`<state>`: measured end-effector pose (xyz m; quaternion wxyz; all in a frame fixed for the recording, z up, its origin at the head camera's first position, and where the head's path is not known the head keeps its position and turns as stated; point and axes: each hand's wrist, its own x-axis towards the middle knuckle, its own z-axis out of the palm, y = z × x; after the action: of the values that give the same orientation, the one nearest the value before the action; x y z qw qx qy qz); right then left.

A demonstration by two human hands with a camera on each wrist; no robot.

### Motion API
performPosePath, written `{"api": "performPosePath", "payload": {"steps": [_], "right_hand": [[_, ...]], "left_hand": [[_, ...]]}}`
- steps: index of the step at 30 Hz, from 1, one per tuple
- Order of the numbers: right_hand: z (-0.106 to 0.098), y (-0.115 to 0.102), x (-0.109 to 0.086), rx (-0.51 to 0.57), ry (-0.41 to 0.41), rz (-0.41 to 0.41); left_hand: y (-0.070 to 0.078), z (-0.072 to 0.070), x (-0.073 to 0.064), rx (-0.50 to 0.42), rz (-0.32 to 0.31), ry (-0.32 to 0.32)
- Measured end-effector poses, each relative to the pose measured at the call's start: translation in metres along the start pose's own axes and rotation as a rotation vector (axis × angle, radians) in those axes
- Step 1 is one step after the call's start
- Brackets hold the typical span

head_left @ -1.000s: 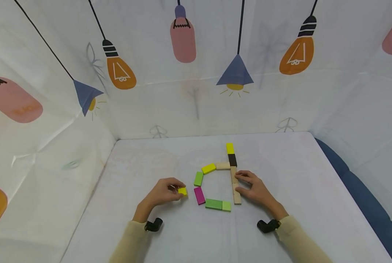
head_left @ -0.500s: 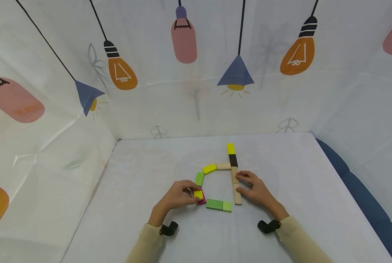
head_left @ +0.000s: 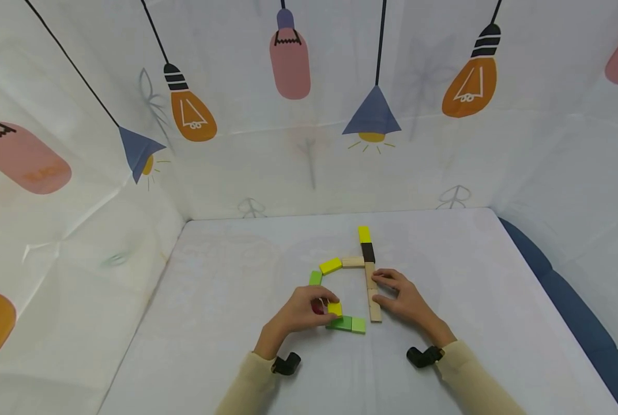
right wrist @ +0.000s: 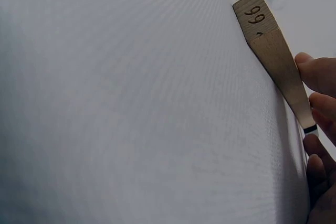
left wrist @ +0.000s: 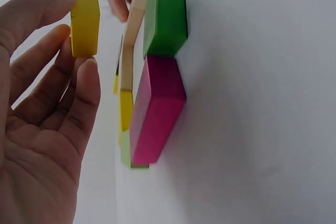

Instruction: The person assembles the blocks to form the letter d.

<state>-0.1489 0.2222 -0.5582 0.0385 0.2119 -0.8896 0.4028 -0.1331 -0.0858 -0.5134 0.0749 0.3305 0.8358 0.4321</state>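
Between thumb and fingertips my left hand [head_left: 300, 316] pinches a small yellow block [head_left: 335, 310], raised above the ring of blocks. Below it lie a green block [head_left: 345, 323] and a magenta block [left wrist: 157, 111], the latter mostly covered by the hand in the head view. My right hand [head_left: 404, 298] touches the outer side of a straight column of wooden blocks [head_left: 375, 309] with its fingertips. A black block [head_left: 368, 252] and another yellow block [head_left: 364, 234] continue that column at the far end.
Closing the curve are a light green block [head_left: 358, 326], a lime block [head_left: 315, 278], a tilted yellow block [head_left: 331, 266] and a plain wooden block [head_left: 353, 262]. Everything lies on a white-covered table [head_left: 236, 259]. Behind hangs a white sheet [head_left: 309, 161] printed with lamps.
My left hand has carried the yellow block rightward, from outside the ring, past the magenta block, to above the green block. The right hand has stayed at the wooden column.
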Motion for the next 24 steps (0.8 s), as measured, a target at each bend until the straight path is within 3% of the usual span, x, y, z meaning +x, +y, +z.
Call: {"api": "performPosePath", "payload": {"steps": [10,17,24], "right_hand": [[0.001,0.002,0.001,-0.016,0.007,-0.016],[0.001,0.003,0.001,-0.023,0.018,-0.038],[0.001,0.003,0.000,-0.031,0.030,-0.047]], "left_hand": [[0.015,0.022,0.021,0.023,0.085,-0.053],[0.025,0.039,0.031,0.009,0.073,-0.133],[0.030,0.051,0.033,0.021,0.080,-0.158]]}}
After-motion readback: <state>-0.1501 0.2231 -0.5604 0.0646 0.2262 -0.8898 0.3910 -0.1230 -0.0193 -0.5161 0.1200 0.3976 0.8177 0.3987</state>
